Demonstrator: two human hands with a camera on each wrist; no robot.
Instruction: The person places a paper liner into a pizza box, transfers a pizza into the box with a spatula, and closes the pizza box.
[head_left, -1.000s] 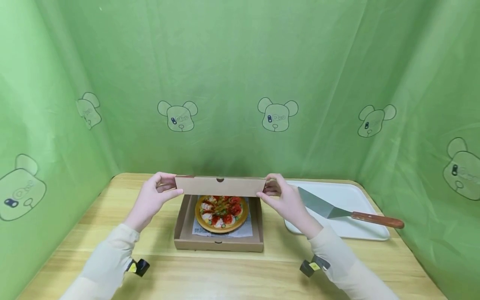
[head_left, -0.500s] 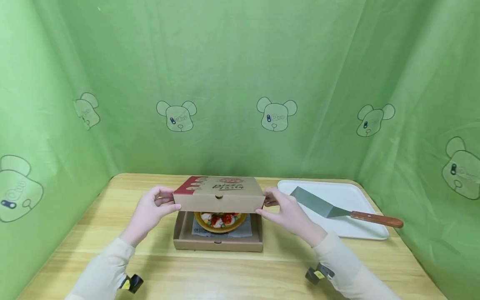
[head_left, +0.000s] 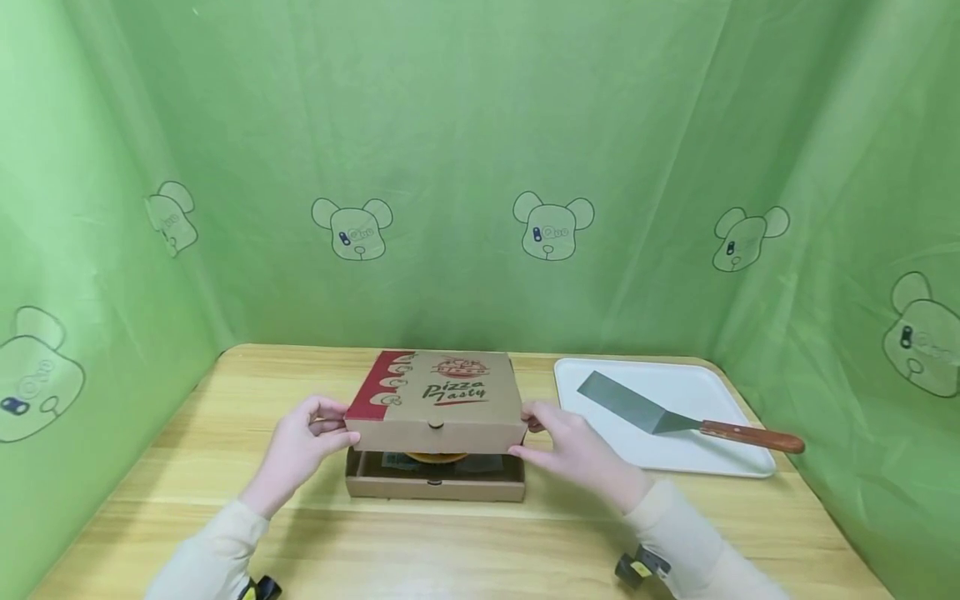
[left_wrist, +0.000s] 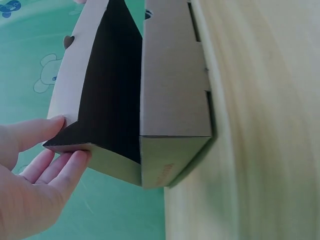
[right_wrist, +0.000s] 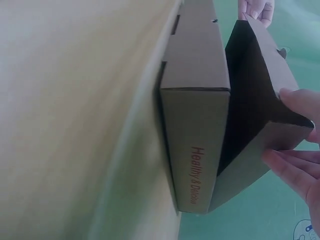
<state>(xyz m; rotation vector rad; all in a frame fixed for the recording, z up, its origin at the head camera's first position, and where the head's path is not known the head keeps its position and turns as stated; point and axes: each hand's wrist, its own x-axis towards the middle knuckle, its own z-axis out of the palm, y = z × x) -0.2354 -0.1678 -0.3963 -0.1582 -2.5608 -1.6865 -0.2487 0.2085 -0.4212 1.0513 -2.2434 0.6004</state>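
A cardboard pizza box (head_left: 435, 492) stands on the wooden table, its lid (head_left: 442, 392) tilted partway down over the base. Red print and the words "Pizza Tasty" show on the lid's top. My left hand (head_left: 300, 446) pinches the lid's front left corner between thumb and fingers, also plain in the left wrist view (left_wrist: 45, 170). At the front right corner my right hand (head_left: 573, 446) holds the lid in the same way. Through the gap only the front rim of the pizza (head_left: 437, 457) and some printed paper (head_left: 480, 463) show; the lid hides everything behind them.
To the right lies a white tray (head_left: 720, 392). A metal spatula (head_left: 630, 404) with a wooden handle (head_left: 750, 435) rests across it, the handle reaching past the tray's edge. Green curtains (head_left: 450, 292) enclose the table (head_left: 300, 558) at the back and sides.
The lid has swung down and toward me, from nearly upright to low over the base, covering most of the pizza. Both hands have come down with it.
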